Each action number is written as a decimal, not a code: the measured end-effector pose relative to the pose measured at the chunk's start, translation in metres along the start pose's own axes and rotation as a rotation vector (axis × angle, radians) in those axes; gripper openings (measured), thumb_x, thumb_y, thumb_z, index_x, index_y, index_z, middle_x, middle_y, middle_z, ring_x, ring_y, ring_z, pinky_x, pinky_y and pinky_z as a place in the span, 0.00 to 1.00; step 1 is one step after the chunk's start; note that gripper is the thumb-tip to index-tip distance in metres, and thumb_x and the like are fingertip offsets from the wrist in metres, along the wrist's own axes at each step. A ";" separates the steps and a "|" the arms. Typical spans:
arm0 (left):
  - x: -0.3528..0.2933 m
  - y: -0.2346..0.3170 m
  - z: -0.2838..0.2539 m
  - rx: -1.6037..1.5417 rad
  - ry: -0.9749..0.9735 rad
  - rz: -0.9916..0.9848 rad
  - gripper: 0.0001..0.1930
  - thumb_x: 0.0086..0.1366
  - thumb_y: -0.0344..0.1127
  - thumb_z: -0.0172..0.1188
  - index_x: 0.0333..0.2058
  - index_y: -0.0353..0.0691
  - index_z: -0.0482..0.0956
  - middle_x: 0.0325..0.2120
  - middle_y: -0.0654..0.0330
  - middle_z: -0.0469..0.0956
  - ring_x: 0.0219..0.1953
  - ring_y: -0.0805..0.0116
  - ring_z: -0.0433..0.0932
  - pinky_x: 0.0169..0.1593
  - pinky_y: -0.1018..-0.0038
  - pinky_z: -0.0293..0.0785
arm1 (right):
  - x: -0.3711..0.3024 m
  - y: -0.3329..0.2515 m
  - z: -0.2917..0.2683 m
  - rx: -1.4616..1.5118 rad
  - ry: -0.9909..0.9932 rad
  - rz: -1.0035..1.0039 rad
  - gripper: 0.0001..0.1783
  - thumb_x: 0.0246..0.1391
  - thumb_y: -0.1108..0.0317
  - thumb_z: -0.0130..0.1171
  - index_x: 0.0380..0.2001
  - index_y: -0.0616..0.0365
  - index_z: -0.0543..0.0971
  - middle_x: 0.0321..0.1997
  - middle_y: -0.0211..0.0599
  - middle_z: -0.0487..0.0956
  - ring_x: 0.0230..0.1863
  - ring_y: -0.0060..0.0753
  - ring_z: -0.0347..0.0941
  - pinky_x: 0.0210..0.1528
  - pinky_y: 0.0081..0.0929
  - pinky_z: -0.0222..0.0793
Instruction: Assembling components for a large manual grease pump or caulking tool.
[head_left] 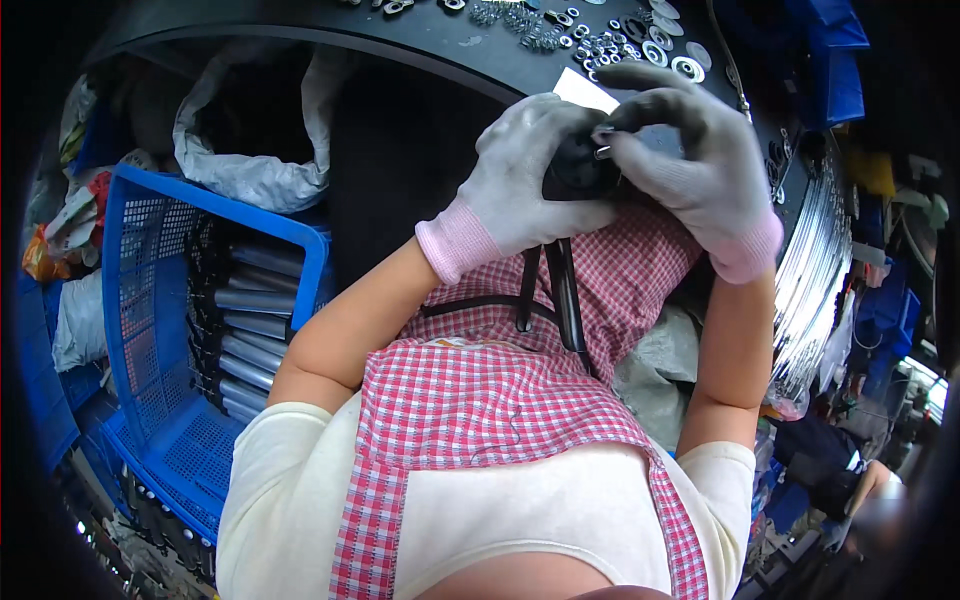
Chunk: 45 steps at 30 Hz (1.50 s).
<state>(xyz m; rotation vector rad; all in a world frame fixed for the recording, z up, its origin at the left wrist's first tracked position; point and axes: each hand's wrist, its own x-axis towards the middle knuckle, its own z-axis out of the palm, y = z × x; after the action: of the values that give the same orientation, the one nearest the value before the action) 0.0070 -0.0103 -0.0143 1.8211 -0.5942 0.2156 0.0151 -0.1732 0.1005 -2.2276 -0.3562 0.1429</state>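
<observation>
My left hand (525, 170), in a grey-white work glove with a pink cuff, is wrapped round a black rounded part (578, 168) above my lap. Two black bars (565, 300) run down from below that hand towards my apron; whether they join the part is hidden. My right hand (700, 165), gloved alike, is closed in a pinch at the part's right side. A small shiny metal piece (602, 153) shows at its fingertips; its exact kind is unclear. Just beyond the hands a white sheet (585, 92) lies at the edge of the dark table (420, 50).
Coil springs (515, 18), small metal rings (605, 45) and flat washers (688, 68) lie on the table. To the left, a blue basket (120, 260) holds several grey tubes (255, 300). Long thin metal rods (815, 260) are bundled at right. Another person (870, 485) is at lower right.
</observation>
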 end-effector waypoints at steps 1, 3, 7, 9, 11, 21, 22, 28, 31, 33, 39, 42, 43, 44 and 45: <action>0.000 0.003 -0.002 0.045 -0.004 0.031 0.30 0.44 0.40 0.69 0.48 0.42 0.72 0.52 0.55 0.70 0.58 0.54 0.66 0.61 0.61 0.60 | -0.003 0.000 -0.007 -0.217 0.102 -0.188 0.10 0.42 0.68 0.63 0.30 0.60 0.82 0.49 0.39 0.79 0.45 0.36 0.77 0.48 0.26 0.72; 0.003 0.008 -0.001 0.090 0.016 0.065 0.16 0.52 0.40 0.62 0.39 0.40 0.78 0.49 0.54 0.72 0.58 0.55 0.66 0.61 0.61 0.59 | -0.004 0.003 -0.013 -0.517 0.240 -0.504 0.07 0.41 0.72 0.65 0.27 0.56 0.82 0.44 0.32 0.81 0.40 0.30 0.79 0.42 0.25 0.75; 0.004 -0.002 0.003 0.025 0.004 0.045 0.15 0.54 0.39 0.60 0.38 0.39 0.77 0.48 0.53 0.73 0.57 0.55 0.67 0.61 0.61 0.59 | -0.012 0.013 0.003 -0.587 0.190 -0.544 0.09 0.40 0.73 0.66 0.28 0.56 0.79 0.37 0.33 0.80 0.36 0.36 0.77 0.37 0.28 0.74; 0.003 0.000 0.004 -0.035 0.010 0.000 0.14 0.55 0.39 0.58 0.38 0.38 0.77 0.48 0.52 0.73 0.56 0.55 0.68 0.60 0.61 0.60 | -0.015 0.014 0.005 -0.547 0.174 -0.497 0.08 0.41 0.73 0.66 0.28 0.56 0.79 0.37 0.34 0.80 0.35 0.37 0.78 0.36 0.28 0.74; 0.003 -0.001 0.004 -0.046 0.013 -0.003 0.14 0.55 0.39 0.58 0.38 0.38 0.77 0.48 0.52 0.73 0.56 0.55 0.68 0.60 0.61 0.60 | -0.014 0.013 0.005 -0.477 0.126 -0.424 0.07 0.43 0.73 0.66 0.29 0.57 0.78 0.36 0.34 0.80 0.33 0.34 0.78 0.36 0.26 0.75; 0.001 -0.007 0.006 -0.100 0.013 0.007 0.13 0.54 0.36 0.59 0.37 0.37 0.76 0.48 0.52 0.74 0.57 0.55 0.67 0.60 0.62 0.60 | -0.005 0.020 -0.004 -0.231 -0.044 -0.358 0.14 0.46 0.76 0.64 0.40 0.58 0.82 0.35 0.36 0.80 0.33 0.30 0.78 0.36 0.22 0.74; 0.002 -0.007 0.006 -0.099 0.014 0.006 0.13 0.54 0.36 0.59 0.37 0.37 0.76 0.48 0.52 0.74 0.57 0.55 0.67 0.60 0.62 0.60 | -0.004 0.019 -0.004 -0.212 -0.064 -0.338 0.13 0.46 0.75 0.65 0.39 0.58 0.83 0.35 0.36 0.80 0.33 0.31 0.78 0.36 0.22 0.74; 0.001 -0.006 0.005 -0.115 0.008 -0.006 0.12 0.54 0.36 0.59 0.36 0.38 0.76 0.47 0.53 0.74 0.57 0.55 0.66 0.60 0.61 0.59 | 0.001 0.020 -0.010 -0.251 -0.099 -0.322 0.12 0.43 0.73 0.67 0.35 0.57 0.83 0.34 0.35 0.80 0.32 0.32 0.77 0.37 0.23 0.74; 0.001 -0.005 0.003 -0.102 -0.019 -0.006 0.13 0.53 0.37 0.59 0.36 0.38 0.76 0.48 0.52 0.73 0.57 0.54 0.66 0.61 0.61 0.59 | 0.003 0.017 -0.010 -0.311 -0.103 -0.279 0.12 0.41 0.70 0.69 0.33 0.57 0.82 0.32 0.35 0.80 0.31 0.33 0.76 0.36 0.25 0.73; 0.000 -0.004 0.004 -0.096 -0.003 -0.026 0.13 0.53 0.38 0.59 0.35 0.38 0.76 0.49 0.51 0.72 0.58 0.54 0.66 0.61 0.60 0.58 | 0.004 0.017 -0.011 -0.359 -0.108 -0.247 0.13 0.39 0.69 0.69 0.32 0.57 0.82 0.31 0.35 0.79 0.31 0.34 0.76 0.36 0.26 0.72; 0.003 -0.002 0.007 -0.068 0.099 0.055 0.10 0.51 0.36 0.60 0.30 0.36 0.76 0.39 0.52 0.75 0.46 0.54 0.73 0.53 0.61 0.68 | 0.007 0.020 -0.008 -0.438 -0.001 -0.418 0.16 0.36 0.65 0.71 0.31 0.56 0.80 0.29 0.35 0.78 0.31 0.37 0.75 0.34 0.27 0.71; 0.003 -0.008 0.009 -0.064 0.121 0.070 0.11 0.51 0.36 0.60 0.30 0.35 0.76 0.39 0.52 0.74 0.46 0.53 0.73 0.52 0.60 0.68 | 0.004 0.019 -0.010 -0.279 -0.140 -0.355 0.17 0.36 0.64 0.72 0.30 0.56 0.79 0.30 0.36 0.78 0.32 0.38 0.76 0.35 0.27 0.72; 0.003 -0.008 0.009 -0.063 0.120 0.071 0.11 0.51 0.36 0.60 0.30 0.35 0.76 0.39 0.52 0.74 0.46 0.53 0.73 0.52 0.60 0.68 | 0.003 0.019 -0.009 -0.356 -0.138 -0.297 0.18 0.37 0.62 0.71 0.32 0.57 0.79 0.32 0.37 0.78 0.32 0.38 0.76 0.35 0.28 0.72; 0.003 -0.008 0.007 -0.065 0.106 0.065 0.11 0.51 0.36 0.60 0.30 0.35 0.76 0.39 0.51 0.75 0.46 0.53 0.73 0.52 0.60 0.68 | 0.002 0.018 -0.009 -0.432 -0.135 -0.239 0.19 0.38 0.61 0.71 0.34 0.57 0.80 0.34 0.37 0.78 0.32 0.38 0.76 0.35 0.28 0.72; 0.004 -0.008 0.007 -0.071 0.090 0.062 0.11 0.51 0.36 0.60 0.31 0.35 0.76 0.39 0.51 0.75 0.46 0.52 0.73 0.52 0.60 0.68 | 0.002 0.017 -0.013 -0.589 -0.168 -0.165 0.23 0.39 0.56 0.70 0.38 0.57 0.80 0.33 0.38 0.78 0.34 0.40 0.76 0.38 0.30 0.72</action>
<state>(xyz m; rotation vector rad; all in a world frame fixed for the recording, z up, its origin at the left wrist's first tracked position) 0.0131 -0.0162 -0.0216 1.7168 -0.5885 0.3133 0.0232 -0.1922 0.0954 -2.7562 -0.7502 0.1501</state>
